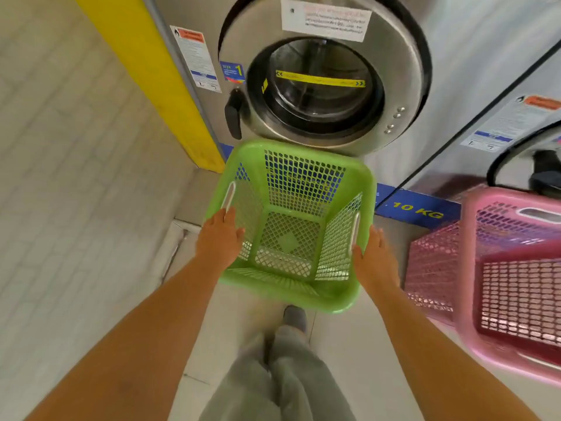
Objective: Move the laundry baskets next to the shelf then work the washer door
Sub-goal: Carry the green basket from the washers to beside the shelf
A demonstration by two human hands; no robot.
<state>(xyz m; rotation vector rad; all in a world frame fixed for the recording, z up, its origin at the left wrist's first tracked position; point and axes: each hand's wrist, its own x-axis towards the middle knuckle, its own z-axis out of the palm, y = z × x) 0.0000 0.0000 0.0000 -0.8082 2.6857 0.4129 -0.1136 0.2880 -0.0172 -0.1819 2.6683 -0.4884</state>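
A washer [321, 77] is being faced head-on; its round steel door [394, 71] is sitting flush against the front panel, with a black handle [233, 117] at the door's left edge. A yellow strip [320, 79] is being shown across the glass. A white label [326, 19] is stuck on the door's upper part, text too blurred to read. A blue band marked "10 KG" [419, 209] is running along the machine base. A yellow post [151, 74] is standing just left of the washer, against a pale tiled wall [60, 177].

A pink basket [513, 284] is sitting on the floor [349, 344] to the right, in front of a second machine [516, 117], with a darker red basket [516, 299] nested inside it. It is close beside the green one, but whether they touch cannot be told.

A green basket [288, 226] is being held between both hands, directly in front of the washer door and below it, empty, rim tilted toward the camera. Whether it is off the floor cannot be told. The left hand [219, 238] is being laid over the left rim just below the side handle slot, fingers spread flat, thumb inside the rim. The right hand [375, 256] is being pressed against the outside of the right wall beside the other slot, fingers extended and together. Neither hand is curled through a slot; the basket is being squeezed from both sides.

Grey trouser legs [288, 375] and one shoe [294, 317] are being seen just behind the basket's near edge.
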